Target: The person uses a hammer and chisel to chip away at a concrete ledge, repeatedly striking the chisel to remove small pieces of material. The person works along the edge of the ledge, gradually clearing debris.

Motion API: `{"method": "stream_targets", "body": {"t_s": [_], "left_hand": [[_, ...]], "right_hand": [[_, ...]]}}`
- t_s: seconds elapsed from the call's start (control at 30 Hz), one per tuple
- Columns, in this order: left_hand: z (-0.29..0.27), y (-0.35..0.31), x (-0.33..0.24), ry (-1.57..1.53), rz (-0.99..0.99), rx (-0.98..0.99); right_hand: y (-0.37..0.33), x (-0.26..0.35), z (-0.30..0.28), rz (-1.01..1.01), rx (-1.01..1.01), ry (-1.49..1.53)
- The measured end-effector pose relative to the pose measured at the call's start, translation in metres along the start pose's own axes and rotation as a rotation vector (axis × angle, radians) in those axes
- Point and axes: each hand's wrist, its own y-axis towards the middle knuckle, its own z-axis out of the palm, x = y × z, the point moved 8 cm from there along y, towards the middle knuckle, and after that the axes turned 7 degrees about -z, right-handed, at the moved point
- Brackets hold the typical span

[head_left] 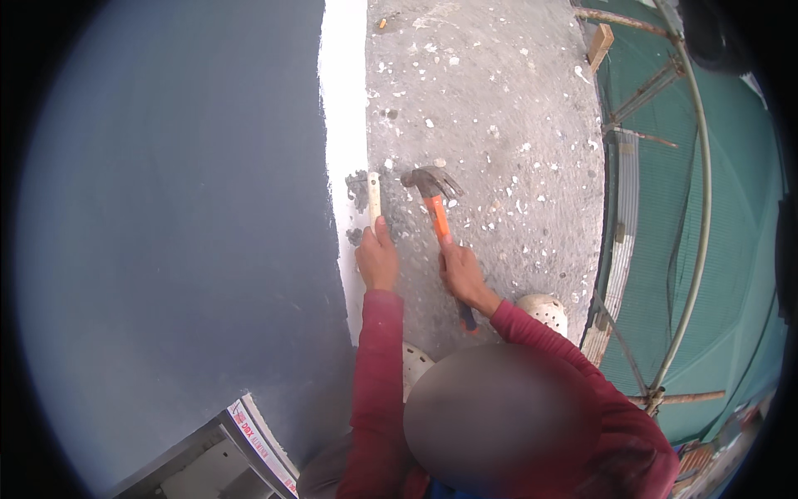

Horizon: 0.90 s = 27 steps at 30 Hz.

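My left hand (378,259) grips a narrow off-white strip (374,195) with a small hole near its far end. The strip lies along the line where the white painted band (342,83) of the wall meets the concrete floor (499,125). Beside it, grey chipped patches (357,188) break the white paint. My right hand (462,273) is wrapped round the handle of a claw hammer (440,218), orange above and dark below. The hammer's metal head is to the right of the strip, apart from it, claw pointing right.
A dark grey wall (183,208) fills the left. White flakes dot the floor. My perforated white shoes (544,313) are close behind my hands. Along the right edge run scaffold poles (705,166) and green netting (740,216). A wooden block (599,46) sits at the far right edge.
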Motion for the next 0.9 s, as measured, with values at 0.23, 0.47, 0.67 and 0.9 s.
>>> {"method": "stream_targets", "body": {"t_s": [0.23, 0.47, 0.67, 0.9], "left_hand": [[0.003, 0.001, -0.006, 0.037, 0.047, -0.017], [-0.001, 0.007, -0.004, -0.021, -0.034, 0.039], [-0.005, 0.012, -0.009, -0.061, -0.015, 0.008], [-0.001, 0.007, -0.011, 0.001, -0.054, 0.024]], "right_hand": [[-0.005, 0.042, -0.006, -0.121, 0.012, 0.018], [0.0, 0.073, 0.012, -0.314, -0.046, 0.532], [0.013, 0.041, 0.029, 0.158, 0.138, 0.488], [0.009, 0.08, 0.006, -0.376, -0.036, 0.618]]}}
